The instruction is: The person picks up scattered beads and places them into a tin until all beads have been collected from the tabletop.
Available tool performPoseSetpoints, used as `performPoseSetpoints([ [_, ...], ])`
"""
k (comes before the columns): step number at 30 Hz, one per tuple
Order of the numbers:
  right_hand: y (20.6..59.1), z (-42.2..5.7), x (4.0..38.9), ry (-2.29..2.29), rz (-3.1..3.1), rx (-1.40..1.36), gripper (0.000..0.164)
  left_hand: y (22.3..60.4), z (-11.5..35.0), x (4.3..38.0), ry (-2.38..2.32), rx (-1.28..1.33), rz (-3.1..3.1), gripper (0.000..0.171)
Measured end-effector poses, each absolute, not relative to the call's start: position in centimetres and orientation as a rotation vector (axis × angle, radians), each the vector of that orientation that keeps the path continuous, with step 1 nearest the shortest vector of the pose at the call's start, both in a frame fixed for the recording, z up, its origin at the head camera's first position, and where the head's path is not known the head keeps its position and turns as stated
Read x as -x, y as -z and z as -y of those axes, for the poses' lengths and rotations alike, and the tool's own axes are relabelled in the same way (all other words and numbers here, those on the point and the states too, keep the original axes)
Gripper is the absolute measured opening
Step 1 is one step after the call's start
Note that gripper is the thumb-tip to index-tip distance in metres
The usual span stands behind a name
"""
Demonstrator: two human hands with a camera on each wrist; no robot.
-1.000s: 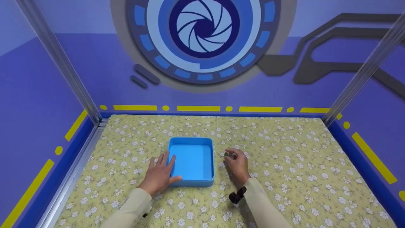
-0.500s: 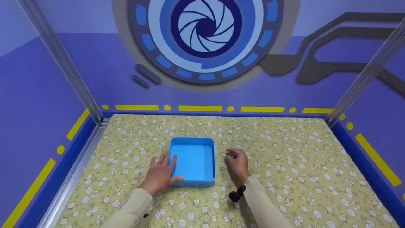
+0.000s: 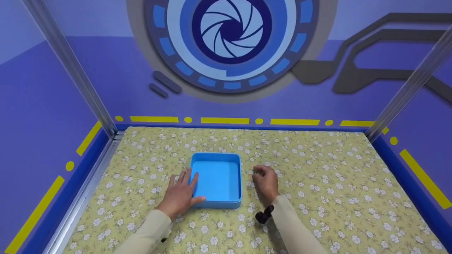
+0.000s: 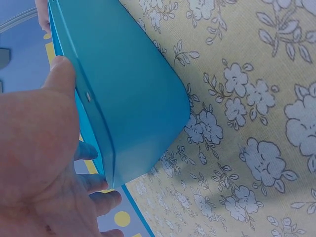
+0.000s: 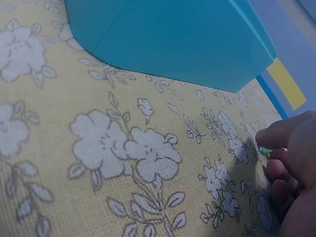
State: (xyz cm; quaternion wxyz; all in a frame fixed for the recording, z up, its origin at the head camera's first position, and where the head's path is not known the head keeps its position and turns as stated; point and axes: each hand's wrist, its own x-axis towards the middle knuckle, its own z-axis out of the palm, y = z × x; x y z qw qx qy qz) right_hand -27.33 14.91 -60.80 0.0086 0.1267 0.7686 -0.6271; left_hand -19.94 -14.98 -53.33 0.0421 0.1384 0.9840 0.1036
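A square blue open-topped box (image 3: 216, 180) stands on the flowered cloth, with nothing visible on its floor. My left hand (image 3: 180, 197) rests on the box's left side, fingers spread over the rim and thumb at the near left corner. In the left wrist view the thumb (image 4: 61, 74) lies on the rim of the box (image 4: 123, 98). To the right of the box, apart from it, my right hand (image 3: 265, 181) pinches a small green glassy object (image 5: 264, 149) low over the cloth. Fingers mostly hide this object, so its full shape cannot be made out.
Yellow flowered cloth (image 3: 339, 197) covers the table on every side of the box. Purple-blue printed panels (image 3: 226, 109) close off the back and both sides. Metal posts (image 3: 88, 91) stand at the back corners. A dark wrist device (image 3: 264, 215) sits by the right cuff.
The green object shows less between my right fingers than before. Both hands and the box keep their places, while the head view has shifted slightly.
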Motion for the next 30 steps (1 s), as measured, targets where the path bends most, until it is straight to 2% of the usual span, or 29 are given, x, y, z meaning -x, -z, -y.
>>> performPoseSetpoints([
  [14, 60.41, -15.19, 27.76, 1.646, -2.734, -0.29, 0.023, 53.06, 15.07, 19.74, -0.366, -0.449, -3.007, 0.085],
  [21, 60.4, -15.01, 27.73, 1.704, -2.662, -0.344, 0.021, 52.98, 15.02, 19.69, -0.356, -0.446, -3.008, 0.085],
  [30, 60.54, -15.08, 27.69, 1.867, -2.503, -0.389, 0.029, 53.02, 15.03, 19.69, -0.354, -0.444, -3.01, 0.084],
])
